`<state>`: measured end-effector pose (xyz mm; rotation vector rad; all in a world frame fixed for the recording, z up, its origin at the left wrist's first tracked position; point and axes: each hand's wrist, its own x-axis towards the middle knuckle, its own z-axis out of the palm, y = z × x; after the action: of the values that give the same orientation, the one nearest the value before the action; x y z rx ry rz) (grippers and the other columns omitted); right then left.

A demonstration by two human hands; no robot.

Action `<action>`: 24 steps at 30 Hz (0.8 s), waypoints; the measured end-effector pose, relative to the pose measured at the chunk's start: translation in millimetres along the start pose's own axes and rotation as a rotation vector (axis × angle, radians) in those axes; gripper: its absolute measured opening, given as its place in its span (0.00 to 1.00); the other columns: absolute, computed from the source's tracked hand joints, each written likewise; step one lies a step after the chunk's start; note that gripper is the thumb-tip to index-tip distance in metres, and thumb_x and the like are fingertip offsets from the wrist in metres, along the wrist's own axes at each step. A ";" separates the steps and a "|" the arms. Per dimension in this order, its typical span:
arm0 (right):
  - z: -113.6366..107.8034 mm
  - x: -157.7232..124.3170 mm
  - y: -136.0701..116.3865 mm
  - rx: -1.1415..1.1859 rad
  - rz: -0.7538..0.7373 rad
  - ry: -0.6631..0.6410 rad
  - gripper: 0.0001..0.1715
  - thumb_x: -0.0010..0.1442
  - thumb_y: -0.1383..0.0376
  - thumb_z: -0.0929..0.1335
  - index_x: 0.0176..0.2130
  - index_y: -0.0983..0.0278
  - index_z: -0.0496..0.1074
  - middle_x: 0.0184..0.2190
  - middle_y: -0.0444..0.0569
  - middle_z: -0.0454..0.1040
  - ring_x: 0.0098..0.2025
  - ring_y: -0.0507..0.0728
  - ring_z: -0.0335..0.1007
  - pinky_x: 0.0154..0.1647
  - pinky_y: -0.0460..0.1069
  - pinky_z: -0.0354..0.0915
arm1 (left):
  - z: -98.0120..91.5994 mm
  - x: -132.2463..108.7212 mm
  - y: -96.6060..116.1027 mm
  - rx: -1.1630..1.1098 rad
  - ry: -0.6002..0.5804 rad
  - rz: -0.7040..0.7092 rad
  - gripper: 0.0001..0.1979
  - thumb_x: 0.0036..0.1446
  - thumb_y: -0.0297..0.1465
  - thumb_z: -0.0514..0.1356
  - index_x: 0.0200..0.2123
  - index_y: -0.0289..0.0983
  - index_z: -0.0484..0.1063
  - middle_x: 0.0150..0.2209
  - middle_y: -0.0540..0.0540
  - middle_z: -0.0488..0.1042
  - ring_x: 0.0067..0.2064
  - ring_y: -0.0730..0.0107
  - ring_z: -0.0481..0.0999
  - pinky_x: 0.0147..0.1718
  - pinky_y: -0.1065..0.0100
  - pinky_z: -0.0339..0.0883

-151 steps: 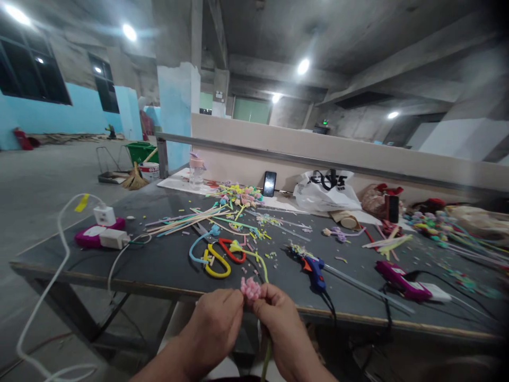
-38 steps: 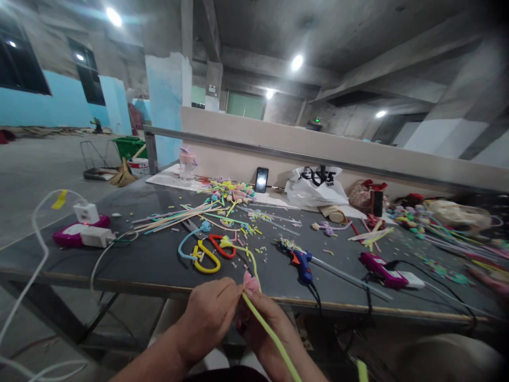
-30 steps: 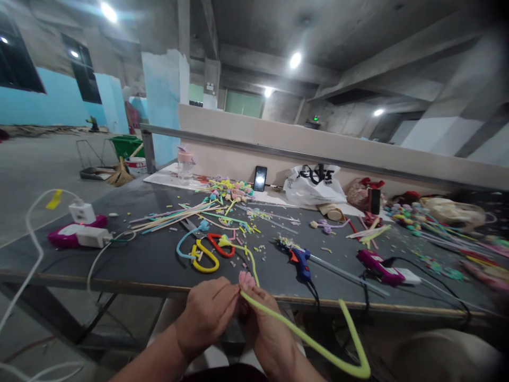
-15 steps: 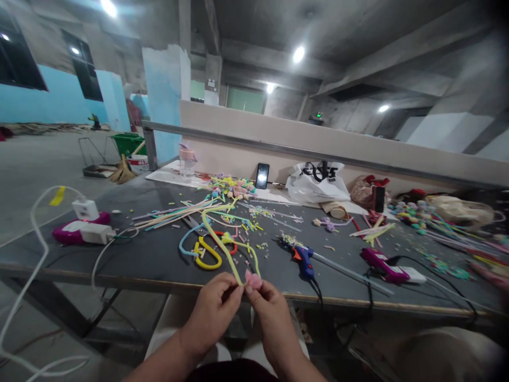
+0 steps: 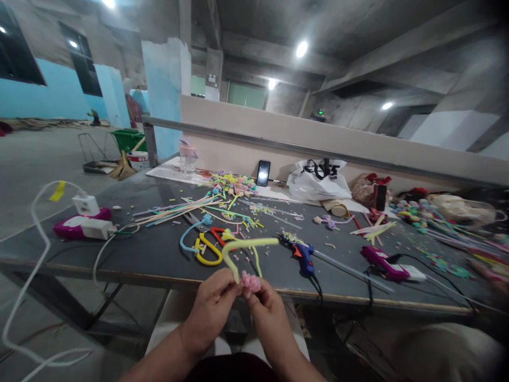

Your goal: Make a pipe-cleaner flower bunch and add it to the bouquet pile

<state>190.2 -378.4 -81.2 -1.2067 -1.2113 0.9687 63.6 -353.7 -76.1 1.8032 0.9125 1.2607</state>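
Note:
At the table's front edge, my left hand [image 5: 214, 305] is closed, thumb against finger, on a pale yellow pipe cleaner [image 5: 248, 243]. The stem rises from the fingertips and bends over to the right. My right hand [image 5: 270, 310] pinches a small pink fuzzy flower [image 5: 252, 281] close beside the stem's lower end. Whether flower and stem are joined is hidden by the fingers. Just beyond the hands lie yellow-and-red-handled scissors [image 5: 209, 259], a blue stem with a fuzzy head [image 5: 186, 233] and a yellow one [image 5: 255, 254].
A blue glue gun [image 5: 305, 258] with a clear glue stick lies right of the hands. Purple power strips [image 5: 81, 227] sit left and right, with cables over the edge. Behind are loose pipe cleaners [image 5: 178, 210], a flower pile [image 5: 234, 184], a phone [image 5: 263, 173] and a white bag [image 5: 318, 180].
The pale yellow stem, which stretched away over the scissors, now bends sharply and points right. The pink flower has turned and shows more of its face. Both hands stay close together.

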 end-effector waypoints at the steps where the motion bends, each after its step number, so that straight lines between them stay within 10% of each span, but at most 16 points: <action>1: -1.2 -1.2 -0.2 -0.058 -0.050 -0.006 0.08 0.51 0.61 0.67 0.31 0.64 0.71 0.27 0.46 0.69 0.32 0.54 0.62 0.35 0.47 0.58 | 1.4 -0.3 1.1 -0.026 0.008 -0.039 0.09 0.55 0.31 0.53 0.25 0.36 0.68 0.26 0.50 0.67 0.30 0.73 0.66 0.31 0.72 0.61; 7: -8.0 -6.7 5.5 -0.210 -0.241 -0.085 0.07 0.54 0.65 0.64 0.27 0.63 0.68 0.25 0.44 0.65 0.29 0.52 0.59 0.32 0.45 0.56 | 14.0 0.1 -0.6 -0.391 0.032 -0.349 0.10 0.50 0.33 0.56 0.21 0.35 0.63 0.20 0.54 0.61 0.22 0.79 0.60 0.20 0.76 0.56; 15: -8.1 -8.2 15.5 0.053 0.007 -0.129 0.07 0.52 0.62 0.67 0.29 0.64 0.69 0.25 0.44 0.67 0.30 0.53 0.61 0.33 0.46 0.58 | 11.5 0.5 3.1 -0.655 -0.051 -0.640 0.15 0.47 0.41 0.57 0.21 0.37 0.56 0.12 0.59 0.56 0.13 0.83 0.54 0.11 0.80 0.46; 24: -2.1 -3.0 14.8 0.385 0.174 0.018 0.14 0.44 0.63 0.72 0.35 0.63 0.73 0.33 0.48 0.75 0.36 0.56 0.67 0.42 0.51 0.60 | -4.1 4.5 10.0 -0.556 -0.120 -0.566 0.08 0.46 0.32 0.59 0.25 0.35 0.64 0.19 0.56 0.62 0.18 0.82 0.61 0.16 0.78 0.55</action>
<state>192.9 -379.6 -96.2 -1.0192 -0.8636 1.2525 62.1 -353.8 -64.5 1.0686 0.8204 0.9082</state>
